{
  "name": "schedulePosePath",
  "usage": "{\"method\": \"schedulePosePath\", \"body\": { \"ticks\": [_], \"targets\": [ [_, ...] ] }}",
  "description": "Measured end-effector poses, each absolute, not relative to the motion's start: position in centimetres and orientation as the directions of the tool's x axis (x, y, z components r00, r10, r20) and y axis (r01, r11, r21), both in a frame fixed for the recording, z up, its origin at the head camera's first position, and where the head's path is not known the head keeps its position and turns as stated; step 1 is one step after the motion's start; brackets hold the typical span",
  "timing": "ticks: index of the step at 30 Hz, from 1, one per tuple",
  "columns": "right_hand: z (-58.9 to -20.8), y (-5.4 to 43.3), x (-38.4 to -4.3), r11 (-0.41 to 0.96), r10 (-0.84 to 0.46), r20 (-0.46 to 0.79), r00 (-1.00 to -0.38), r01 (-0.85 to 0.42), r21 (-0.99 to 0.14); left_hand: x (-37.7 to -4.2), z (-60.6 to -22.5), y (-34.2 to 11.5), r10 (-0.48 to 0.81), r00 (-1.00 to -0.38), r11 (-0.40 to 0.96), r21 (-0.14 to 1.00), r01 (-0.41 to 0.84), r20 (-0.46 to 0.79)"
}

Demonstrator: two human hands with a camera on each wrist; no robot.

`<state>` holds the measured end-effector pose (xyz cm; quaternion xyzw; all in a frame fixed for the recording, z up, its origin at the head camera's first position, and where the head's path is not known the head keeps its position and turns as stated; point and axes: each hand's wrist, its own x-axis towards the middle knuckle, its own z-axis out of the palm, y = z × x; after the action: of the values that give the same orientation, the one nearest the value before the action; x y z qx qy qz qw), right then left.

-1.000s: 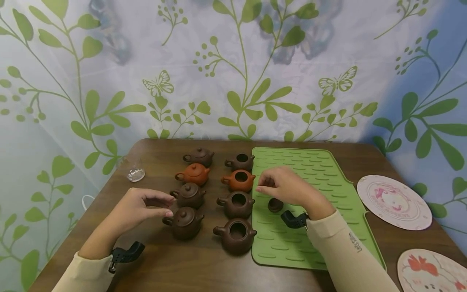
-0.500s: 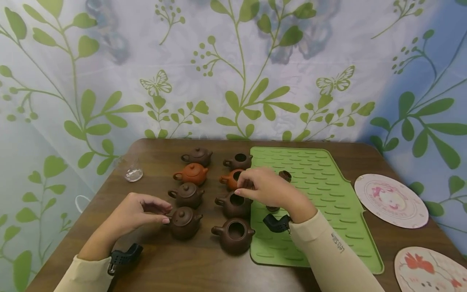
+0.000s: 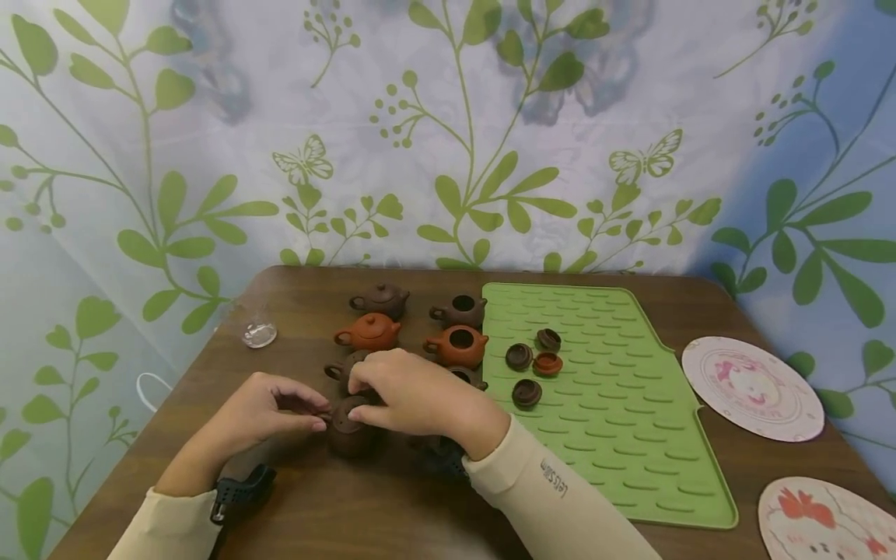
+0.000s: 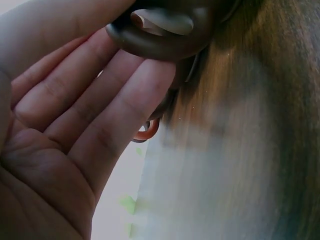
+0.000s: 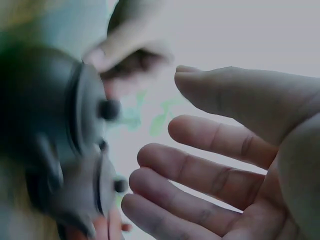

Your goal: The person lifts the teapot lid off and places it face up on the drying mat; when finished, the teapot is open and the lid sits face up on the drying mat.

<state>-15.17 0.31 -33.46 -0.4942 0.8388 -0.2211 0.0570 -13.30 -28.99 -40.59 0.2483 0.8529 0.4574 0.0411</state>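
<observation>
My left hand (image 3: 262, 416) is at the handle of the nearest lidded brown teapot (image 3: 350, 443). In the left wrist view its thumb and fingers pinch the dark handle (image 4: 155, 47). Over that teapot's lid hovers my right hand (image 3: 430, 393), thumb and fingers apart with nothing between them. The right wrist view shows the lid knob (image 5: 108, 110) just beyond the fingertips. Behind it in the column stand another brown teapot (image 3: 339, 369), partly hidden, an orange teapot (image 3: 371, 332) and a dark brown teapot (image 3: 381, 299), the last two with lids on.
A second column holds lidless teapots, including an orange one (image 3: 455, 348) and a brown one (image 3: 458, 313); my right arm covers the nearer ones. Several upturned lids (image 3: 526, 393) lie on the green mat (image 3: 616, 435). Round placemats (image 3: 752, 389) lie right, a clear glass item (image 3: 260, 334) left.
My right hand has swept left from the green mat, across the lidless teapots, to above the nearest lidded teapot. My left hand has closed in slightly on that teapot's handle.
</observation>
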Motion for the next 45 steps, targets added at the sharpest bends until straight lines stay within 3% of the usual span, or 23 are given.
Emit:
{"method": "schedulePosePath", "body": {
  "ticks": [8,15,26,45],
  "targets": [
    [-34.8,-1.9,-14.7,0.469,-0.860,0.038,-0.509,-0.817,-0.335,-13.3,-41.2,-29.1,0.465,-0.872,0.433,0.820,0.374,0.152],
    [-35.5,-1.9,-14.8,0.491,-0.852,0.021,-0.524,-0.811,-0.318,-13.5,-41.8,-29.3,0.439,-0.878,0.425,0.816,0.392,0.193],
    [-36.3,-2.4,-14.6,0.488,-0.844,0.088,-0.529,-0.826,-0.281,-13.7,-42.8,-29.6,0.434,-0.866,0.388,0.816,0.427,0.247],
    [-36.6,-2.6,-14.5,0.460,-0.843,0.145,-0.518,-0.835,-0.303,-13.8,-43.3,-29.7,0.385,-0.895,0.413,0.825,0.386,0.226]
  ]
}}
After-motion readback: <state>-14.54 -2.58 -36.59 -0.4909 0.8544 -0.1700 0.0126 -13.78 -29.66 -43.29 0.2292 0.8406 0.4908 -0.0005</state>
